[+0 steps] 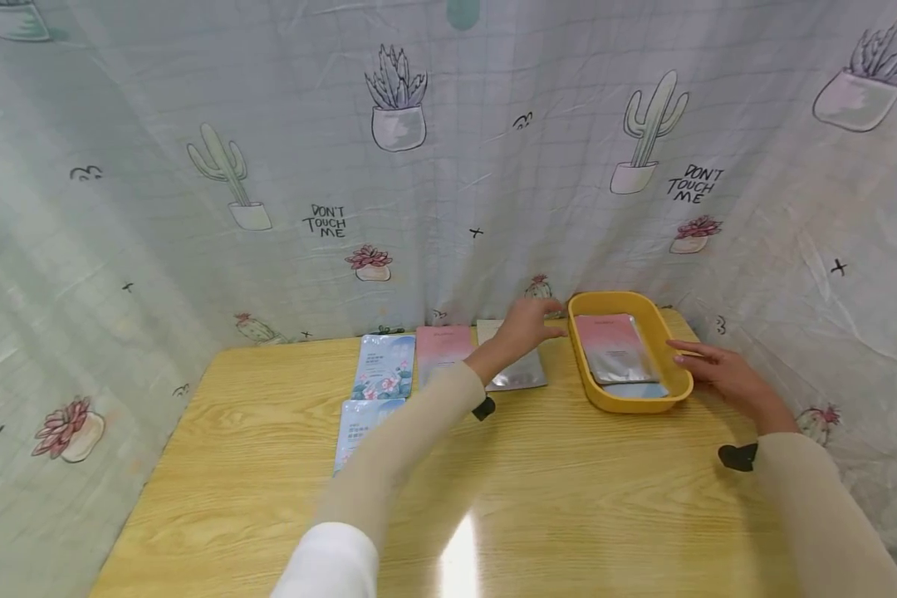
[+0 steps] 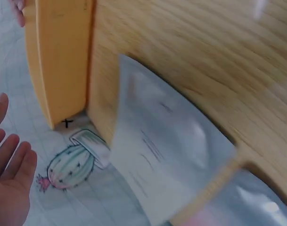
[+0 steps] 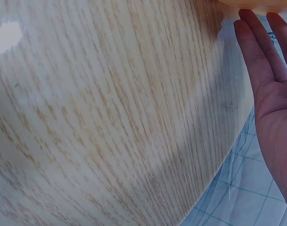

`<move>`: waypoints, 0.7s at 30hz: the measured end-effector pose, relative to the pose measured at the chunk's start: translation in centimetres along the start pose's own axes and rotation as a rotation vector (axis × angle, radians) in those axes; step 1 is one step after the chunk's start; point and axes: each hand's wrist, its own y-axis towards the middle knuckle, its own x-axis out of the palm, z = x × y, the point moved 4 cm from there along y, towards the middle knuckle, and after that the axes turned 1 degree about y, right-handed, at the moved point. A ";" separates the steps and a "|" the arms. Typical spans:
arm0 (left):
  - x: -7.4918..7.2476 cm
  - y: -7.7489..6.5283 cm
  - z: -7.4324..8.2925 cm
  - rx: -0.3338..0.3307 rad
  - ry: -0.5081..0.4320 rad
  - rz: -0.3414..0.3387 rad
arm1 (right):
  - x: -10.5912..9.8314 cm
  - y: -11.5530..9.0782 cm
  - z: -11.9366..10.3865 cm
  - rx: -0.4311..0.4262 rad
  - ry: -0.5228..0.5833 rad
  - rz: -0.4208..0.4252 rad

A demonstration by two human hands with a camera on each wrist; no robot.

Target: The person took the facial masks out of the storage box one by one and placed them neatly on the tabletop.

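Fingers straight, the right hand [image 1: 718,378] touches the right rim of a yellow basket [image 1: 601,400] at centre right; the left hand [image 1: 519,330], its fingers parted and relaxed, is just beside the left rim. In the basket, a pink-and-silver sachet [image 1: 615,345] overlaps a blue sachet [image 1: 643,389]. Left of these on the wooden table [image 1: 269,465] lie two blue packets [image 1: 384,365], a pink packet [image 1: 443,342] and a silver packet [image 1: 522,375], their print too small to read. Behind, the curtain [image 1: 433,208] repeats "DON'T TOUCH ME".
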 end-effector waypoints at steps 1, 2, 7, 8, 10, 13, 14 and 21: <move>0.5 0.6 0.3 -0.004 -0.022 -0.005 | 0.1 0.1 0.1 -0.005 -0.011 0.001; 1.0 1.2 0.5 -0.014 -0.043 -0.007 | 0.3 0.1 0.1 -0.006 -0.008 -0.001; 3.7 3.9 1.7 -0.100 -0.102 -0.030 | 0.9 0.5 0.7 -0.018 -0.022 0.006; 4.2 4.3 2.1 -0.107 -0.087 -0.040 | 1.1 0.5 0.8 -0.017 -0.011 0.007; 5.2 5.0 2.7 -0.107 -0.056 -0.063 | 1.3 0.6 0.9 -0.012 -0.006 0.013; 6.6 5.6 3.6 -0.111 -0.032 -0.075 | 1.7 0.7 1.0 -0.006 0.013 0.014; 7.0 5.8 3.8 -0.116 -0.035 -0.068 | 1.8 0.6 1.0 -0.003 0.025 0.013; 9.2 6.5 4.6 -0.334 -0.037 -0.030 | 2.4 0.3 0.7 -0.016 0.054 0.005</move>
